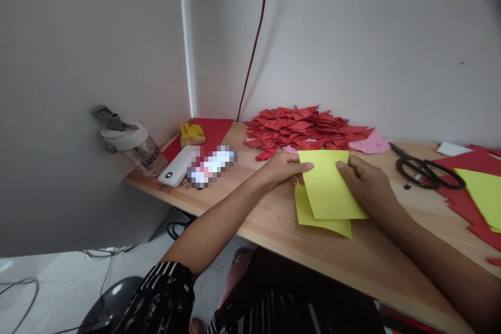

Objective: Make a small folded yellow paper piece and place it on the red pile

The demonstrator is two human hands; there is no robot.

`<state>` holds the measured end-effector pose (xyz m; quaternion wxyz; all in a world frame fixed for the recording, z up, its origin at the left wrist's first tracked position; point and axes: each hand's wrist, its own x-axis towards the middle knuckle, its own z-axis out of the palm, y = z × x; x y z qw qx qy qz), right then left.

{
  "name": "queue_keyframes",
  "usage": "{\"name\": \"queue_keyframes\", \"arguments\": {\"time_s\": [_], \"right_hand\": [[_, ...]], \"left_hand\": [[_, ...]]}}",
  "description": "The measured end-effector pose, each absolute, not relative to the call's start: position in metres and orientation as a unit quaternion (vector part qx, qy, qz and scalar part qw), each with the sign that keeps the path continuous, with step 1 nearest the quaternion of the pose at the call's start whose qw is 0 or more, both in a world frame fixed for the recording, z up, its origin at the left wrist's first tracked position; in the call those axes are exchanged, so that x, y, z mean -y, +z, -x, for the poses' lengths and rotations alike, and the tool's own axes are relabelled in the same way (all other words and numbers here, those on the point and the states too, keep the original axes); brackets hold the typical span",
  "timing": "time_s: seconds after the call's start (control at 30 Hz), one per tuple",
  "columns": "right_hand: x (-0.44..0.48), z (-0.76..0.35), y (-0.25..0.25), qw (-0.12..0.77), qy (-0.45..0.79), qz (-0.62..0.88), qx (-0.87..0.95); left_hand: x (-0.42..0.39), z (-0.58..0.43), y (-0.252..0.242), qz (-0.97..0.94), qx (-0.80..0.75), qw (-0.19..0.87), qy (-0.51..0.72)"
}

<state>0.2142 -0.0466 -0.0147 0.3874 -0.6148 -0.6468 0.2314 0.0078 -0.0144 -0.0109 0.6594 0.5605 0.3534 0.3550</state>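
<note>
Above the wooden desk, my left hand [287,170] and my right hand [360,180] grip a sheet of yellow paper [331,190] by its two side edges. Both thumbs press on its front face, and the other fingers are behind it. A lower flap or second yellow layer [321,224] shows beneath it; I cannot tell whether the two are joined. Just beyond the paper lies a heap of folded red paper pieces [301,128]. Black-handled scissors [428,172] rest to the right of my right hand.
Left on the desk [250,214] are a clear drinking bottle [141,148], a white power bank [180,166], a blurred phone [211,166] and a yellow packet [192,134]. Pink paper [370,142] lies by the heap. More yellow paper [483,195] and red paper [456,214] lie at right.
</note>
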Motion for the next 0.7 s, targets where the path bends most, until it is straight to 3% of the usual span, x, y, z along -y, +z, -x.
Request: {"name": "queue_keyframes", "arguments": {"time_s": [0.23,0.5,0.7], "right_hand": [[0.050,-0.210,-0.010,0.384,0.236,0.622,0.640],[0.047,-0.217,-0.017,0.424,0.412,0.554,0.586],[0.046,-0.219,-0.018,0.448,0.363,0.550,0.605]], "left_hand": [[0.013,-0.013,-0.020,-0.552,-0.365,0.653,0.369],[0.013,-0.011,-0.017,-0.510,-0.372,0.643,0.434],[0.015,-0.012,-0.019,-0.536,-0.359,0.674,0.360]]}}
